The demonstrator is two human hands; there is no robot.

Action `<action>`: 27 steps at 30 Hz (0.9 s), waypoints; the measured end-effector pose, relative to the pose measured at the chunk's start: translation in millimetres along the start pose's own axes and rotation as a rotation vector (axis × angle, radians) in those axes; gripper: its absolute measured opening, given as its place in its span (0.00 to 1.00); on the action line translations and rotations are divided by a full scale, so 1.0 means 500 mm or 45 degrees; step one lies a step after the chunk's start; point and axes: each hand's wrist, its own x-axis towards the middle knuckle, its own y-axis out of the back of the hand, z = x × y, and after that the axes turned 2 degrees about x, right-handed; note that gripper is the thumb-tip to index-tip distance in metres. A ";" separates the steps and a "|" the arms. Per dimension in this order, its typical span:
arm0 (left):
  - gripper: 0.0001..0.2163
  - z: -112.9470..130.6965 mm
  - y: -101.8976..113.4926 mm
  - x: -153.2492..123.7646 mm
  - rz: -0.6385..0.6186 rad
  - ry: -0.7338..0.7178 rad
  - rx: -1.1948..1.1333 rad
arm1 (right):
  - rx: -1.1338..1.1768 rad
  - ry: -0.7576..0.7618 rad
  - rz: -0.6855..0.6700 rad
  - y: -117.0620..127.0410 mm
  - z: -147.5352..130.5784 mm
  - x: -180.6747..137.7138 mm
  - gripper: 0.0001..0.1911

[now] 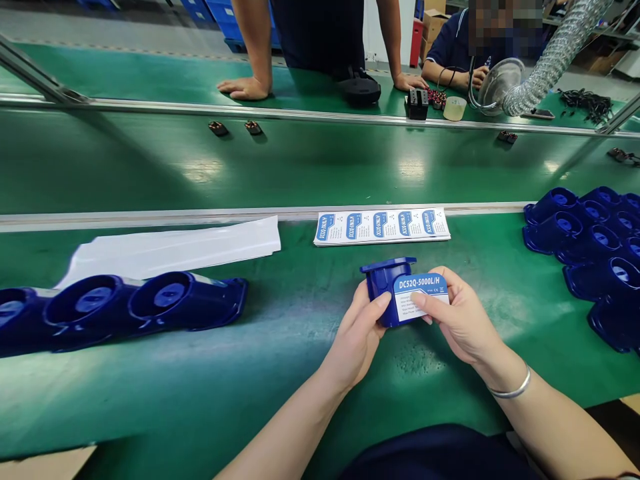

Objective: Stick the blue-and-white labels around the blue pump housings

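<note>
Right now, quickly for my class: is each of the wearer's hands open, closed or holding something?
Left hand: closed, holding the blue housing.
Right hand: closed on the label, thumb on its face.

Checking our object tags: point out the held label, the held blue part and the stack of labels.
Held label (421, 283): head view, on its blue printed header.
Held blue part (385, 279): head view, on its side wall.
Stack of labels (391, 227): head view, mid top sheet.
</note>
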 end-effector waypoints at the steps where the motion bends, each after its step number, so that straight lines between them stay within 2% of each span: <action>1: 0.21 0.000 0.000 0.000 0.001 -0.001 -0.002 | 0.001 0.000 0.001 0.000 0.000 0.000 0.17; 27: 0.21 0.005 -0.006 -0.003 0.033 0.010 -0.009 | 0.049 -0.031 0.018 -0.004 -0.006 -0.001 0.16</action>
